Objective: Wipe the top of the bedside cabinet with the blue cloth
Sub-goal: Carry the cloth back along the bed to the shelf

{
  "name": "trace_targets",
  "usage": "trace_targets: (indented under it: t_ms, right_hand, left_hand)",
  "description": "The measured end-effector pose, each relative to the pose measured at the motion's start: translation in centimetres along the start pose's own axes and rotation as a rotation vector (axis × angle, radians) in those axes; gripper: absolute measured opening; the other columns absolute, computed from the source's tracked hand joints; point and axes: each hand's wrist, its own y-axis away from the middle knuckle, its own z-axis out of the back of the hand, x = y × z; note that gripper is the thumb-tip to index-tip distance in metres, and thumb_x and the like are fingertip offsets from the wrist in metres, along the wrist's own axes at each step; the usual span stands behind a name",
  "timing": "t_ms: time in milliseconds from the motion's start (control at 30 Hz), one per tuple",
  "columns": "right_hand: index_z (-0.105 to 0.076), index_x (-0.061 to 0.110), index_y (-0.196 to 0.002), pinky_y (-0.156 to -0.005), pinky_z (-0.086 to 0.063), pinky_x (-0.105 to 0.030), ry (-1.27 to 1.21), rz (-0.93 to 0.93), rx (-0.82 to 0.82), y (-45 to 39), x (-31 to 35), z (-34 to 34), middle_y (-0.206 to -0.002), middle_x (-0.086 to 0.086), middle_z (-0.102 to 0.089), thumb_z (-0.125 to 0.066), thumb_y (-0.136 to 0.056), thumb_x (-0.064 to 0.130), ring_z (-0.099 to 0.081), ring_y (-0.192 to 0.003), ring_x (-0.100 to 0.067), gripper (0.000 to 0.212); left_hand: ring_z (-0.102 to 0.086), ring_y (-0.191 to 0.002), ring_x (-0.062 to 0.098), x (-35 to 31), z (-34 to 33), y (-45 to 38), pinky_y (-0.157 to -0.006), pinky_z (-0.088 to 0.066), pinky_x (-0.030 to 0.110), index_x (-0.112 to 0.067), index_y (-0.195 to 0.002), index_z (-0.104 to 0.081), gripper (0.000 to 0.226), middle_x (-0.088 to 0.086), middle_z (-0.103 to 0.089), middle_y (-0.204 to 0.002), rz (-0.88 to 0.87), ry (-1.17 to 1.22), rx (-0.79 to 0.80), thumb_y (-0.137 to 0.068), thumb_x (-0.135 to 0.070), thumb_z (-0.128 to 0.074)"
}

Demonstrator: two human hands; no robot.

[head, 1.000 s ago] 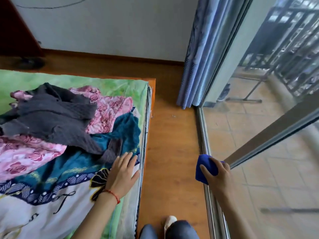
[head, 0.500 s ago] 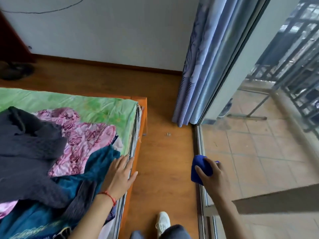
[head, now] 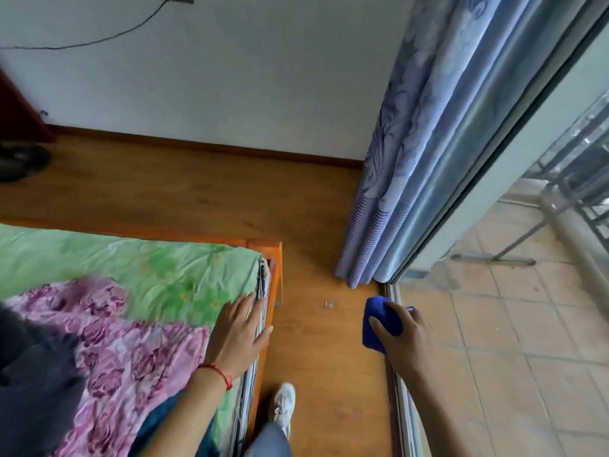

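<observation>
Beside the bed (head: 263, 245), the right hand (head: 407, 334) clutches the blue cloth (head: 379, 321), the left hand (head: 239, 334) lies flat and released; no cabinet is in view.

One head-worn wide-angle view only, aimed forward and down. The floor (head: 313, 341) is seen from standing height, the bed (head: 184, 275) corner close at lower left, the curtain (head: 412, 159) at right, the wall (head: 247, 77) ahead. Both hands are caught near the lens.
</observation>
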Motion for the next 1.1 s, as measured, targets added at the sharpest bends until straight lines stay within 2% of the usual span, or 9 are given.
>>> trace_targets:
  t_ms: [167, 333, 500, 633, 767, 900, 967, 1033, 1100]
  right_hand:
    - [-0.054, 0.022, -0.12, -0.064, -0.032, -0.027, 0.042, -0.044, -0.037, -7.0, 3.5, -1.3, -0.105, -0.004, -0.052, -0.065, -0.079, 0.037, -0.053, -0.087, -0.024, 0.044]
    - [-0.054, 0.023, -0.121, -0.067, -0.033, -0.026, 0.043, -0.064, -0.031, -13.0, 5.5, -2.4, -0.109, -0.005, -0.053, -0.065, -0.08, 0.038, -0.054, -0.091, -0.024, 0.045]
    - [-0.056, 0.021, -0.119, -0.068, -0.038, -0.029, 0.049, -0.028, -0.016, -20.9, 6.2, -3.3, -0.101, -0.005, -0.052, -0.066, -0.079, 0.038, -0.055, -0.088, -0.025, 0.044]
    - [-0.055, 0.021, -0.12, -0.069, -0.046, -0.036, 0.026, 0.007, 0.008, -28.8, 6.5, -3.7, -0.097, -0.001, -0.047, -0.065, -0.079, 0.039, -0.056, -0.085, -0.027, 0.046]
    - [-0.052, 0.025, -0.121, -0.068, -0.046, -0.035, 0.07, 0.057, 0.082, -35.7, 7.8, -4.0, -0.103, -0.003, -0.048, -0.063, -0.08, 0.04, -0.056, -0.086, -0.028, 0.045]
    - [-0.049, 0.029, -0.124, -0.065, -0.038, -0.028, 0.121, 0.085, 0.14, -41.2, 9.7, -4.7, -0.111, -0.001, -0.047, -0.06, -0.081, 0.043, -0.056, -0.093, -0.025, 0.046]
    - [-0.048, 0.031, -0.125, -0.066, -0.041, -0.029, 0.135, 0.09, 0.164, -43.6, 10.6, -5.3, -0.116, -0.002, -0.048, -0.059, -0.082, 0.044, -0.056, -0.096, -0.026, 0.046]
    - [-0.047, 0.03, -0.126, -0.069, -0.047, -0.033, 0.142, 0.12, 0.185, -46.0, 11.4, -6.0, -0.121, -0.003, -0.048, -0.059, -0.081, 0.045, -0.057, -0.096, -0.027, 0.048]
    - [-0.045, 0.03, -0.128, -0.071, -0.048, -0.035, 0.158, 0.139, 0.211, -48.7, 12.1, -7.0, -0.124, -0.003, -0.046, -0.057, -0.082, 0.046, -0.057, -0.097, -0.027, 0.05]
  left_hand:
    - [-0.06, -0.102, 0.036, 1.8, 1.7, -8.9, -0.083, -0.049, 0.052, -0.001, -0.112, -0.064, 0.059, 0.019, -0.063, -0.112, -0.04, 0.018, 0.012, -0.09, -0.046, -0.032]
    - [-0.054, -0.112, 0.036, 3.4, 2.0, -16.4, -0.09, -0.044, 0.053, -0.002, -0.117, -0.061, 0.058, 0.018, -0.059, -0.121, -0.037, 0.064, 0.056, -0.088, -0.045, -0.035]
    - [-0.051, -0.116, 0.036, 3.7, 1.5, -24.1, -0.095, -0.035, 0.053, -0.003, -0.121, -0.059, 0.06, 0.018, -0.057, -0.125, -0.017, 0.054, 0.061, -0.091, -0.047, -0.032]
    - [-0.053, -0.113, 0.035, 3.3, 1.5, -30.7, -0.089, -0.042, 0.052, -0.004, -0.118, -0.06, 0.063, 0.016, -0.059, -0.121, 0.018, 0.036, 0.051, -0.093, -0.051, -0.027]
    - [-0.049, -0.114, 0.031, 3.0, 1.9, -36.4, -0.085, -0.046, 0.051, -0.005, -0.117, -0.062, 0.068, 0.015, -0.06, -0.12, 0.046, 0.023, 0.032, -0.096, -0.052, -0.017]
    - [-0.053, -0.109, 0.035, 3.1, 2.4, -41.0, -0.082, -0.049, 0.051, -0.004, -0.114, -0.063, 0.074, 0.017, -0.061, -0.118, 0.08, 0.041, 0.011, -0.096, -0.054, -0.011]
    - [-0.05, -0.108, 0.033, 3.6, 2.5, -43.0, -0.082, -0.05, 0.048, -0.005, -0.115, -0.062, 0.072, 0.018, -0.061, -0.117, 0.105, 0.054, 0.012, -0.096, -0.054, -0.012]
    - [-0.054, -0.106, 0.035, 4.5, 2.3, -44.9, -0.085, -0.048, 0.045, -0.006, -0.116, -0.06, 0.07, 0.018, -0.06, -0.118, 0.125, 0.06, 0.019, -0.096, -0.055, -0.013]
    - [-0.057, -0.104, 0.036, 5.5, 2.6, -47.1, -0.081, -0.051, 0.046, -0.006, -0.115, -0.062, 0.074, 0.017, -0.061, -0.117, 0.147, 0.04, 0.038, -0.095, -0.056, -0.011]
